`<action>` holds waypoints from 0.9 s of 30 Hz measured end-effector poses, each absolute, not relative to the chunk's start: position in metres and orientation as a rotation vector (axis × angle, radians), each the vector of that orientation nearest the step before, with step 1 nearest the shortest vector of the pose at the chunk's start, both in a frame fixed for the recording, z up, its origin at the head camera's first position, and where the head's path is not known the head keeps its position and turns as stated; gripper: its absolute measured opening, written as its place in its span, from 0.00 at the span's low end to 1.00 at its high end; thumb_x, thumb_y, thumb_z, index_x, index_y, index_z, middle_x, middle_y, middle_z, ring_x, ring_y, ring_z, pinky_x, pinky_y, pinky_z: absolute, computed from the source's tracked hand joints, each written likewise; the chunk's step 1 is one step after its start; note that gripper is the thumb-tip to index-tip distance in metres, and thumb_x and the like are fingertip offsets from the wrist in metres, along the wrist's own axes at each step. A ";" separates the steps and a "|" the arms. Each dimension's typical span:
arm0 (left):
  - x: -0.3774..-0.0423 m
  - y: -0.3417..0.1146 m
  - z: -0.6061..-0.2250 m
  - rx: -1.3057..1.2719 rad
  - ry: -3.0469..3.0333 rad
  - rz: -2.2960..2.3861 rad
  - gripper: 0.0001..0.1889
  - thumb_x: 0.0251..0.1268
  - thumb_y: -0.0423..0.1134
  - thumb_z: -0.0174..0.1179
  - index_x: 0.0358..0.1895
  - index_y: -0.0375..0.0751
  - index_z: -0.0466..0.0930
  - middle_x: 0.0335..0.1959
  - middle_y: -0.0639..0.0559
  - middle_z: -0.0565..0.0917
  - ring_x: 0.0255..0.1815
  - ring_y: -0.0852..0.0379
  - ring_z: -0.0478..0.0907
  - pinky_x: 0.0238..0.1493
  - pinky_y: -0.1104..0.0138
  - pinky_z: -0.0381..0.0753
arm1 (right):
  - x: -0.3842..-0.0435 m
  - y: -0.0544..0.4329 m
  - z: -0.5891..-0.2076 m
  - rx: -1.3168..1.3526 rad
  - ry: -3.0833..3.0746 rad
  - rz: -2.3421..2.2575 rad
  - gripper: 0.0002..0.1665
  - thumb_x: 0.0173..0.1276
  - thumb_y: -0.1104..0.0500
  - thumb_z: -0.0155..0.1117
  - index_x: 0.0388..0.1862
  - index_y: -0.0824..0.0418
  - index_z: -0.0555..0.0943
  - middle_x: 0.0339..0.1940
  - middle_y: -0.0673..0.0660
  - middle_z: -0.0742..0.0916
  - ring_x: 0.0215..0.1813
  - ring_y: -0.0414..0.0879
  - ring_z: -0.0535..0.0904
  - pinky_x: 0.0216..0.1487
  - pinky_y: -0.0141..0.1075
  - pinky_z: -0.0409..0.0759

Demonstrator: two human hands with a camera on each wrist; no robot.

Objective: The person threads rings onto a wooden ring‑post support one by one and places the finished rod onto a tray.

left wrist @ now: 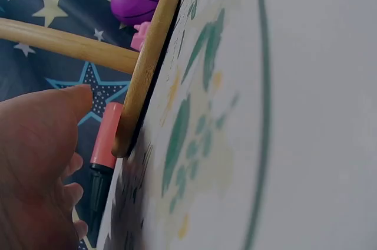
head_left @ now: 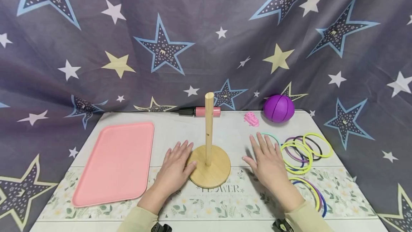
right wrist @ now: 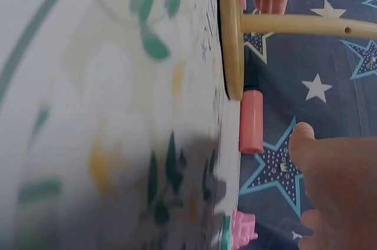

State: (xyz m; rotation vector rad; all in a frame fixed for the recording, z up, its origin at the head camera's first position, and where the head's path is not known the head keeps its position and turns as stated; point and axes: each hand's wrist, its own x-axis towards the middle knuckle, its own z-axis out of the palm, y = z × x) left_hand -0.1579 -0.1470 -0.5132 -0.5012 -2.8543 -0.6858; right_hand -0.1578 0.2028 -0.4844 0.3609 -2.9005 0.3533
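Note:
A wooden stand (head_left: pixel 209 185) with a round base and an upright peg is in the middle of the table, its peg bare of rings. My left hand (head_left: pixel 175 167) is held just left of the base, fingers straight and pointing away, holding nothing. On the other side, my right hand (head_left: pixel 268 162) has its fingers straight and spread, also holding nothing. Several coloured rings (head_left: pixel 297 167), yellow, purple, black, blue and teal, lie loosely overlapped beside the right hand, partly hidden by it. In the left wrist view the left thumb (left wrist: pixel 79 99) is apart from the wooden base (left wrist: pixel 150 67).
At the left lies a pink tray (head_left: pixel 117 164). Along the back edge are a pink and black cylinder (head_left: pixel 199 111), a small pink toy (head_left: pixel 251 119) and a purple ball (head_left: pixel 278 108). A star-patterned curtain (head_left: pixel 206 46) hangs behind the table.

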 end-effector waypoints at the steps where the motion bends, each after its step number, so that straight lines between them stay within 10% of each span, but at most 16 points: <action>1: -0.158 -0.147 -0.514 -0.507 -2.859 -0.700 0.37 0.86 0.54 0.60 0.88 0.43 0.64 0.88 0.41 0.63 0.89 0.35 0.54 0.88 0.33 0.48 | -0.158 0.206 -0.483 0.359 -2.896 0.356 0.49 0.85 0.37 0.61 0.92 0.59 0.58 0.91 0.65 0.60 0.91 0.66 0.48 0.89 0.69 0.43; 18: -0.158 -0.151 -0.520 -0.612 -2.910 -0.931 0.41 0.84 0.56 0.63 0.89 0.42 0.60 0.88 0.39 0.62 0.91 0.38 0.51 0.90 0.39 0.45 | -0.144 0.265 -0.480 0.250 -2.953 0.395 0.50 0.86 0.34 0.58 0.92 0.60 0.59 0.90 0.69 0.60 0.90 0.69 0.48 0.87 0.72 0.46; 27: -0.155 -0.154 -0.521 -0.798 -2.947 -0.975 0.55 0.63 0.64 0.78 0.89 0.46 0.63 0.89 0.37 0.58 0.91 0.36 0.48 0.90 0.38 0.39 | -0.138 0.297 -0.486 0.249 -2.919 0.419 0.49 0.86 0.37 0.61 0.91 0.60 0.59 0.89 0.72 0.62 0.88 0.74 0.51 0.84 0.76 0.49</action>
